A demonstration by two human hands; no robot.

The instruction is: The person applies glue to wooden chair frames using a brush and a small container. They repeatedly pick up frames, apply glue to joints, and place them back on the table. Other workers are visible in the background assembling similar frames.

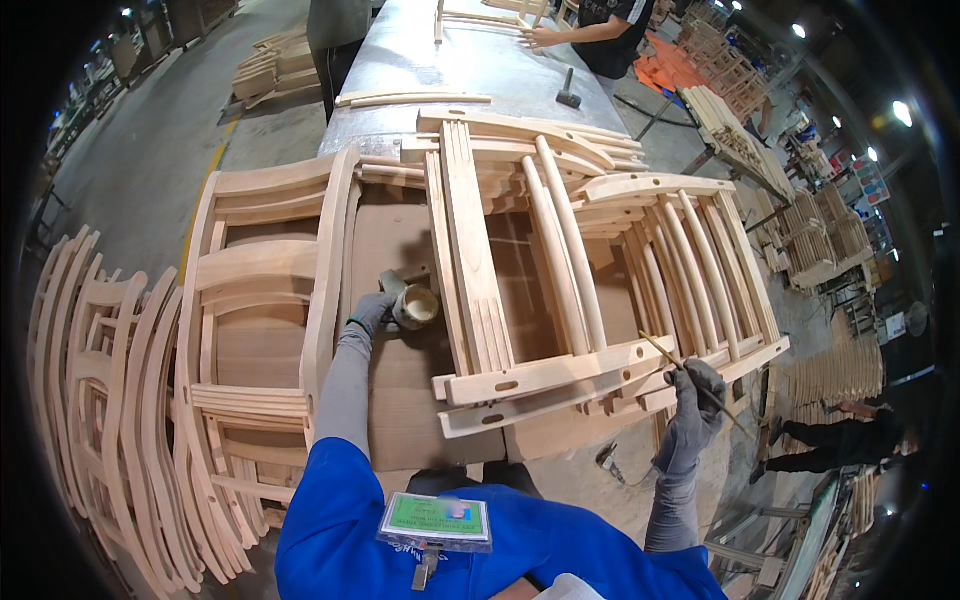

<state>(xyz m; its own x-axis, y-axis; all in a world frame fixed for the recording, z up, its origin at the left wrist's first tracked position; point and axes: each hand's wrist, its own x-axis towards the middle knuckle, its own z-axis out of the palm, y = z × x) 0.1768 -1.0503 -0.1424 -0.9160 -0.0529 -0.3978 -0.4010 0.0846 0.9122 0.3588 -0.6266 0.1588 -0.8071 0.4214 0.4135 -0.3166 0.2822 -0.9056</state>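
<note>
My left hand (pixel 371 313), in a grey glove, is closed round the side of a small cup (pixel 418 307) with pale, cream-coloured stuff in it. The cup is over the brown cardboard, left of a stack of bare wooden chair frames (pixel 560 362). In my right hand (pixel 692 408), also gloved, is a thin wooden stick (pixel 658 346), pinched between the fingers. Its tip points to the front rail of the stack, close to a hole there; whether it touches the wood I cannot tell. Round rungs (pixel 560 245) span the frames.
More chair frames (pixel 262 262) stand stacked on the left, with curved wooden parts (pixel 140 430) beyond them. A hammer (pixel 569 90) lies on the metal table (pixel 400 50). Across it, another person's hand (pixel 543 38) is by some wooden parts. A tool (pixel 609 462) is low near my right arm.
</note>
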